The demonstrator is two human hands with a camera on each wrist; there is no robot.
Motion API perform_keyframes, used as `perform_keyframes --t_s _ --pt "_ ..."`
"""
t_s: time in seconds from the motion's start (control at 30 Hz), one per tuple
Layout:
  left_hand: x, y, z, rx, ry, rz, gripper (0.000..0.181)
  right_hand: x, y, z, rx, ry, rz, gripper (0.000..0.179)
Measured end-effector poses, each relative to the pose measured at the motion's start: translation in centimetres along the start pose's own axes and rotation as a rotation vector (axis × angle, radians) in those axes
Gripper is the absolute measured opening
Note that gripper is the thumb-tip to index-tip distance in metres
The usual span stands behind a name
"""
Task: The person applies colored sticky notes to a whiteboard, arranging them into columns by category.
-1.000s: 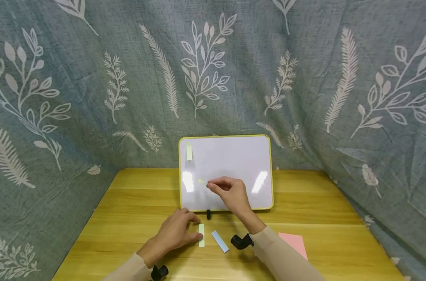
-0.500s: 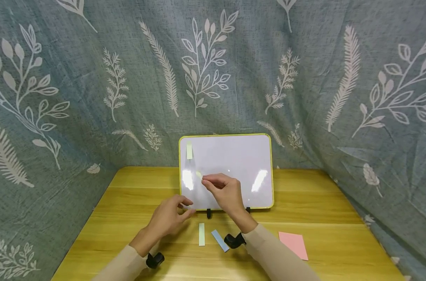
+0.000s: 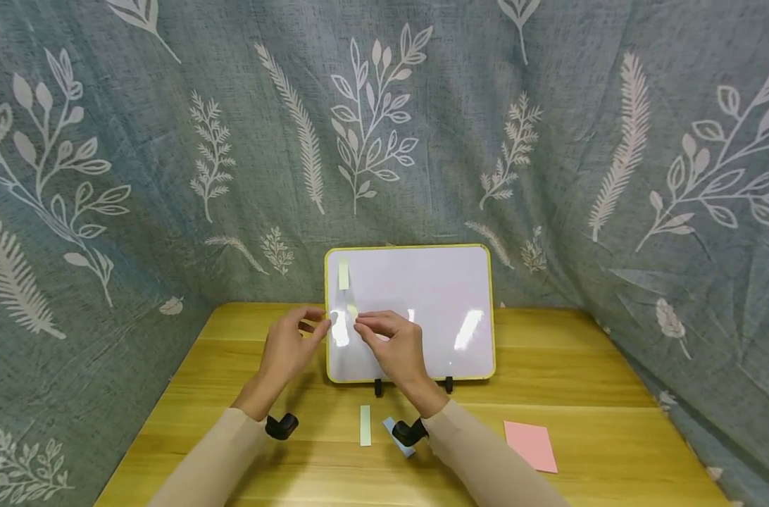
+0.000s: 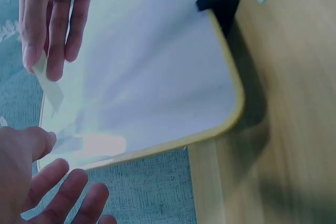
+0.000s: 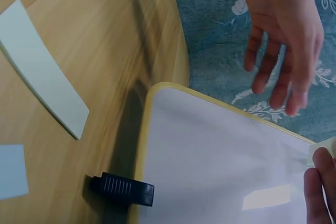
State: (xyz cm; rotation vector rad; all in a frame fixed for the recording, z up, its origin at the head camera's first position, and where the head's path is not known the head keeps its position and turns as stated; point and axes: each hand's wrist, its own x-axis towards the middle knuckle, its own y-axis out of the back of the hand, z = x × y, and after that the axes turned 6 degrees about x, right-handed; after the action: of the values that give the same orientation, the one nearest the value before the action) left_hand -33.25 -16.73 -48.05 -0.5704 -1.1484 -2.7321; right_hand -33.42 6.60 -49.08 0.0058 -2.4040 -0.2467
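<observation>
Between thumb and fingertips, my right hand [image 3: 394,346] pinches a small pale-yellow sticky note [image 4: 51,91] in front of the whiteboard [image 3: 416,296]. My left hand [image 3: 291,345] is raised by the board's left edge, its fingers loosely bent and holding nothing; in the left wrist view it is a short way from the note. A pale-green sticky strip [image 3: 343,274] is stuck at the board's upper left. On the table lie a pad of pale-green strips [image 3: 365,425] and a blue pad [image 3: 389,427], the latter partly hidden by the right wrist camera.
A pink sticky pad [image 3: 530,446] lies on the wooden table [image 3: 587,366] at the right. Black stand feet [image 3: 378,387] hold up the yellow-rimmed board. Behind it hangs a leaf-patterned curtain [image 3: 422,197].
My left hand has left the pale-green pad and risen to the board's left edge. The right hand has shifted slightly left and up with the pale-yellow note.
</observation>
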Motion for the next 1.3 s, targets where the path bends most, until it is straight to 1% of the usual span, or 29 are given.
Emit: perform_keyframes --t_s 0.17,0.37,0.57,0.67,0.7,0.8,0.83,0.87,0.93,0.97,1.03,1.07,1.1,1.13,1.2,1.3 --pt "1.4 -0.1 -0.1 -0.006 0.011 0.021 0.043 0.1 -0.7 0.4 -0.057 0.039 0.019 0.012" --pt "2.6 -0.6 0.0 -0.023 0.019 0.030 0.052 0.2 -1.7 0.7 -0.103 0.097 0.058 0.011" --pt "3.2 -0.8 0.3 -0.044 0.025 0.032 0.058 0.3 -2.4 1.0 -0.112 0.100 0.077 0.011" --pt "3.6 -0.8 0.3 -0.077 0.033 0.025 0.061 0.4 -2.7 1.3 -0.113 0.108 0.086 0.011" --pt "3.8 -0.9 0.0 -0.094 0.031 0.025 0.062 0.4 -2.8 1.3 -0.114 0.113 0.089 0.012" --pt "4.4 -1.5 -1.3 -0.140 -0.015 0.045 0.065 0.4 -3.0 1.5 -0.115 0.123 0.097 0.012" --pt "5.3 -2.6 -3.3 -0.180 -0.059 0.066 0.069 0.4 -3.1 1.5 -0.119 0.126 0.098 0.013" --pt "5.6 -3.0 -3.8 -0.187 -0.065 0.069 0.070 0.5 -3.2 1.6 -0.123 0.128 0.099 0.013" --pt "6.0 -3.4 -4.3 -0.191 -0.072 0.074 0.070 0.5 -3.4 1.8 -0.133 0.136 0.101 0.013" --pt "6.2 -3.5 -4.3 -0.190 -0.062 0.074 0.071 0.5 -3.4 1.8 -0.136 0.139 0.101 0.013" --pt "6.2 -3.3 -3.8 -0.183 -0.041 0.072 0.070 0.5 -3.6 2.0 -0.142 0.148 0.101 0.013" --pt "5.5 -2.3 -1.8 -0.147 -0.001 0.058 0.066 0.6 -3.7 2.0 -0.143 0.152 0.103 0.013" --pt "5.4 -2.1 -1.2 -0.133 0.009 0.056 0.066 0.6 -3.7 2.1 -0.144 0.156 0.105 0.013" --pt "5.2 -1.9 -0.7 -0.124 0.008 0.064 0.065 0.6 -3.8 2.1 -0.144 0.158 0.107 0.014" --pt "5.0 -1.6 0.3 -0.102 0.031 0.060 0.064 0.7 -3.8 2.1 -0.148 0.156 0.110 0.013" --pt "5.0 -1.6 0.9 -0.071 0.049 0.059 0.063 0.8 -4.0 2.1 -0.150 0.147 0.110 0.014"
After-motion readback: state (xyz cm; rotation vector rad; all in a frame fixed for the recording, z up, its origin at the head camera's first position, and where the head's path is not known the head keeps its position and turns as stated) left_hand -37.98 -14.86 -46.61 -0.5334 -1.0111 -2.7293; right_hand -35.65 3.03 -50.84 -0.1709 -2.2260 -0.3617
